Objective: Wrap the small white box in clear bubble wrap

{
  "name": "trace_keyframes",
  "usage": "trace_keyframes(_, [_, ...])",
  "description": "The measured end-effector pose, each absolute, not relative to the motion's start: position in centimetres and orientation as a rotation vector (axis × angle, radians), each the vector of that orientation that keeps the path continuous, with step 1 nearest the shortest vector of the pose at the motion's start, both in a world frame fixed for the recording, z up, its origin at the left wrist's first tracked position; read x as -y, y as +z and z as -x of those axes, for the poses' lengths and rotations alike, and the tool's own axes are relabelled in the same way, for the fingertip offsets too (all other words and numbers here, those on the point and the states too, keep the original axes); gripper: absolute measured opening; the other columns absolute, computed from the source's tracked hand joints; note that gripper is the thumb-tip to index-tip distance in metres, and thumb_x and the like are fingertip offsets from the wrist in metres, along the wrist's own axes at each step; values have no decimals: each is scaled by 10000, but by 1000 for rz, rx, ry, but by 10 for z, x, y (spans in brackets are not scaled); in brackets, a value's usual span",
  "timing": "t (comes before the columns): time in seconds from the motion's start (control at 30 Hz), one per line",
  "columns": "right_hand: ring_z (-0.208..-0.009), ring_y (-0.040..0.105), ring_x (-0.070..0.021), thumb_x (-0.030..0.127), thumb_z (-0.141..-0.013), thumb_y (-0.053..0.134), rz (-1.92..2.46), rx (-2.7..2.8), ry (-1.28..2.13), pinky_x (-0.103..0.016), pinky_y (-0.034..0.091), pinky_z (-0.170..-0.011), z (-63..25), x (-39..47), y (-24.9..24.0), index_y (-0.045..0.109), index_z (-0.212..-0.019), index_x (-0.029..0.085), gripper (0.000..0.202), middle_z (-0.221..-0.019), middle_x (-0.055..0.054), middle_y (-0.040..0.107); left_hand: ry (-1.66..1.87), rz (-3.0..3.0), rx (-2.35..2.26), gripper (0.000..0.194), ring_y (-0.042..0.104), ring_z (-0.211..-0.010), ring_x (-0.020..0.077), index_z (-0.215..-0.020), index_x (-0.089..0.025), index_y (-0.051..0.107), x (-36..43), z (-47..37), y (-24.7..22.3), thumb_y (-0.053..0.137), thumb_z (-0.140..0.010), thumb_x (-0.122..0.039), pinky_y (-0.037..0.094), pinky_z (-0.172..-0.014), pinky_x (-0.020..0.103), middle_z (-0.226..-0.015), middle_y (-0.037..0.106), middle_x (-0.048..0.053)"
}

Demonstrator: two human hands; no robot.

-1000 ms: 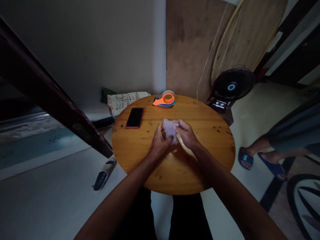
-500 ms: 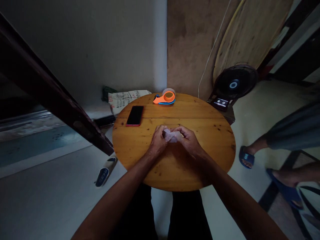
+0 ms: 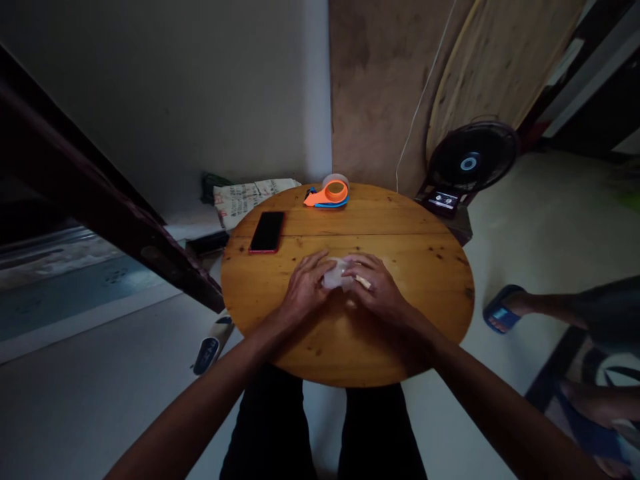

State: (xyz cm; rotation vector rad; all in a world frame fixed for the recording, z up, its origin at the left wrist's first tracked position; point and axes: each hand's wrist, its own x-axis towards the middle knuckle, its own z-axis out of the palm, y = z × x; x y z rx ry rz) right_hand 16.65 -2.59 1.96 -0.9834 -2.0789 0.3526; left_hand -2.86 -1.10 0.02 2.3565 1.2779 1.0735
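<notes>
Over the middle of the round wooden table (image 3: 410,260), both hands hold a small, whitish, thin sheet (image 3: 336,273) that looks like tissue or plastic film. The fingers of my left hand (image 3: 304,283) are closed on its left side. My right hand (image 3: 379,285) pinches its right side, with a small cream-coloured piece (image 3: 363,282) showing between the fingers. What that piece is I cannot make out. Beyond the hands lies an orange and blue tape dispenser (image 3: 327,195) with a roll of tape. A black phone (image 3: 267,232) with a red edge rests at the left.
A dark fan (image 3: 470,163) stands behind the table's right side. Printed sacking (image 3: 253,199) lies by the wall at the back left. A slipper (image 3: 206,352) is on the floor at left. Another person's sandalled foot (image 3: 505,313) is at right.
The whitish sheet has shifted slightly left and looks more bunched. A cream-coloured piece now shows in my right hand. The other person's legs at right have moved.
</notes>
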Motion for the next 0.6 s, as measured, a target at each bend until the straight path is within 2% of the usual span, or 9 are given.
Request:
trace_keyframes(0.13, [-1156, 555, -246, 121, -808, 521, 932, 2251, 142, -465, 425, -973, -175, 29, 7, 671, -1041, 235, 299, -1236, -86, 633, 939, -2551, -1230, 517, 450, -1314, 298, -1281, -227, 575, 18, 38, -1, 629, -769, -171, 357, -1088, 524, -1437, 476, 125])
trace_keyframes(0.23, [-1241, 506, -242, 103, -811, 516, 903, 2291, 101, -470, 429, -1005, -181, 28, -3, 631, -1145, 229, 375, -1327, -90, 580, 855, -2611, -1220, 608, 413, -1347, 300, -1354, -225, 505, 18, 44, -2, 650, -764, -189, 345, -1102, 512, -1475, 428, 129])
trace_keyframes(0.43, [-1251, 510, -240, 93, -827, 496, 844, 2321, 109, -479, 451, -1011, -186, 17, -7, 616, -1157, 219, 372, -1315, -104, 590, 825, -2692, -1151, 515, 402, -1361, 284, -1337, -230, 512, 4, 44, -6, 602, -831, -205, 365, -1091, 499, -1472, 434, 126])
trace_keyframes(0.6, [-1250, 512, -232, 87, -846, 469, 880, 2272, 183, -485, 436, -1026, -185, 13, -12, 618, -1139, 246, 364, -1316, -82, 589, 913, -2660, -1023, 450, 421, -1352, 259, -1311, -201, 523, -2, 40, -12, 548, -861, -198, 370, -1109, 479, -1415, 501, 130])
